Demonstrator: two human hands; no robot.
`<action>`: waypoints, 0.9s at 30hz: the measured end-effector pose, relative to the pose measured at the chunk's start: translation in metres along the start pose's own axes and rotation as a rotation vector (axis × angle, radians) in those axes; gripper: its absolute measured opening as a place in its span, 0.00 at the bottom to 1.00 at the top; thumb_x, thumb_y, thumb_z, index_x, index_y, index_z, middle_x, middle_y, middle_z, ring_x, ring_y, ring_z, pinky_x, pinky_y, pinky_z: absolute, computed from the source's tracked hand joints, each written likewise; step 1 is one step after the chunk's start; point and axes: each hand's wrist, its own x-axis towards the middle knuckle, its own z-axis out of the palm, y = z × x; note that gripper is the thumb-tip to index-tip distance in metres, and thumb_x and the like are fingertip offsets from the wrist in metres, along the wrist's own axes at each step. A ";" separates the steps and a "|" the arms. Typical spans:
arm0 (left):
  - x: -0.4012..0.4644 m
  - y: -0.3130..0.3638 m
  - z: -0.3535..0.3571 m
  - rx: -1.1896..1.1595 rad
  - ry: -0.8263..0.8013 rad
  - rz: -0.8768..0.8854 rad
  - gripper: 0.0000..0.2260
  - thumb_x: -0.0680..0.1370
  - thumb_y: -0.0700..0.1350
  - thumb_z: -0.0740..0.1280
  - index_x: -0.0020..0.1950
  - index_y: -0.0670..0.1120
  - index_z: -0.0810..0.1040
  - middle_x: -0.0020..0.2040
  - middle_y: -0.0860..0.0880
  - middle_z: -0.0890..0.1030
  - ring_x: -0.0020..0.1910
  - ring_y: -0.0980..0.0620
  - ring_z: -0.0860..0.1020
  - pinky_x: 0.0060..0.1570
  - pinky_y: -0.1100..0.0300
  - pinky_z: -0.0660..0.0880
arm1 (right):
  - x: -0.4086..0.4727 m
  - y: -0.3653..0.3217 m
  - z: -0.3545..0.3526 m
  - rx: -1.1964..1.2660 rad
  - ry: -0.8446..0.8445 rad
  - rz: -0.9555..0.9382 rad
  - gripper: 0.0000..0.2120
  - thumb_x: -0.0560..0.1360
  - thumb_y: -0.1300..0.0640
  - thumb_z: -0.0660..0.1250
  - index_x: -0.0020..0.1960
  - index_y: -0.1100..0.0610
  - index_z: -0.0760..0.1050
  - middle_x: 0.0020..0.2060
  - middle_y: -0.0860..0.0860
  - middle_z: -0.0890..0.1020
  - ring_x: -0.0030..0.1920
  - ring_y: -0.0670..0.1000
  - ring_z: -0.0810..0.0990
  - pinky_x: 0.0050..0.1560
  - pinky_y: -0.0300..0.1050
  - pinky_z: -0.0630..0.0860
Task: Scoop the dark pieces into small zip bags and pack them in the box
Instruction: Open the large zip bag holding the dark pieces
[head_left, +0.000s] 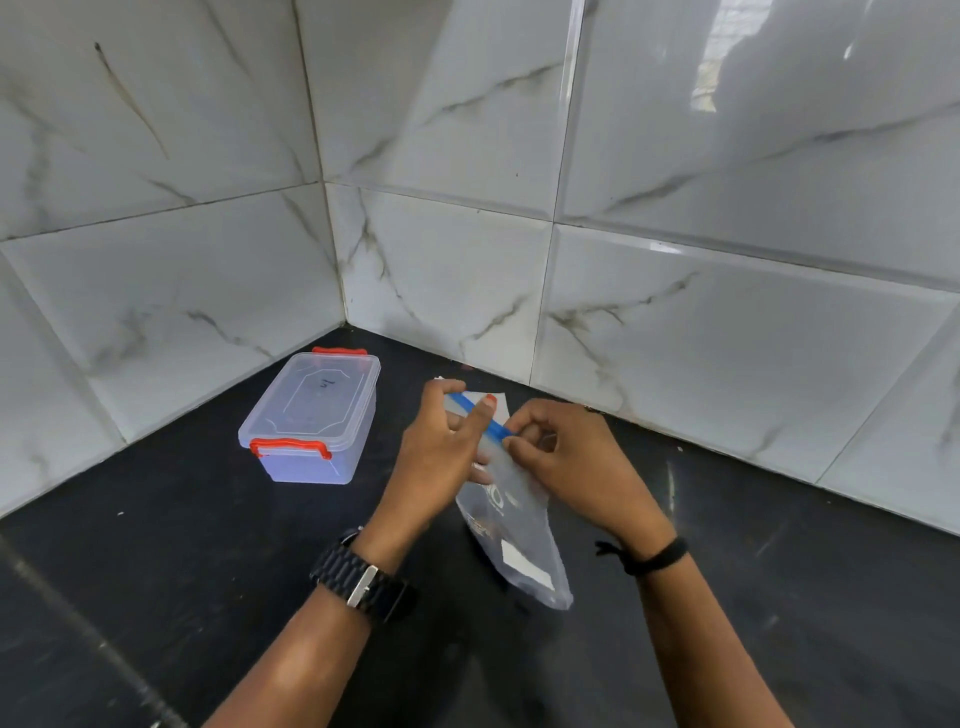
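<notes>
**Bag seal being worked; box not yet opened**

While both hands work the blue zip strip (480, 415), a large clear zip bag (514, 530) hangs upright at frame centre, its bottom end at or near the black counter (182, 571). Left hand (441, 457): fingers curled, pinching the strip's upper end. Right hand (566, 462): fingertips pinching the strip's lower end, at 3 o'clock from the left hand. Whether the seal is being opened or closed, cannot tell. Bag contents unclear; something brownish shows low inside it.

Clear box (311, 415), orange latches, sits at 9 o'clock from the hands, apart from them, lid on.

Judgement: early stage. No scoop and no filled small bags visible; a pale sheet behind the hands is unidentifiable. Scooping, sealing and packing all appear left.
</notes>
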 end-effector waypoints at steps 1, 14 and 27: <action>-0.004 0.003 0.002 -0.074 -0.031 -0.037 0.14 0.79 0.50 0.65 0.63 0.52 0.68 0.41 0.48 0.79 0.35 0.53 0.82 0.36 0.59 0.80 | -0.003 -0.003 0.005 0.009 -0.025 -0.011 0.01 0.74 0.59 0.69 0.44 0.56 0.79 0.33 0.51 0.81 0.31 0.44 0.76 0.35 0.37 0.75; -0.029 -0.020 0.005 -0.566 -0.107 -0.265 0.11 0.77 0.31 0.62 0.52 0.42 0.80 0.48 0.43 0.84 0.45 0.50 0.84 0.45 0.58 0.81 | -0.031 0.008 0.030 0.234 0.049 0.222 0.09 0.71 0.54 0.73 0.44 0.53 0.73 0.33 0.50 0.79 0.30 0.44 0.78 0.32 0.36 0.79; -0.046 -0.022 0.010 -0.487 -0.131 -0.289 0.20 0.75 0.29 0.66 0.60 0.50 0.78 0.54 0.57 0.77 0.53 0.49 0.81 0.49 0.52 0.81 | -0.034 0.015 0.029 0.083 0.081 0.262 0.09 0.74 0.60 0.69 0.53 0.53 0.75 0.36 0.44 0.79 0.37 0.41 0.80 0.38 0.31 0.78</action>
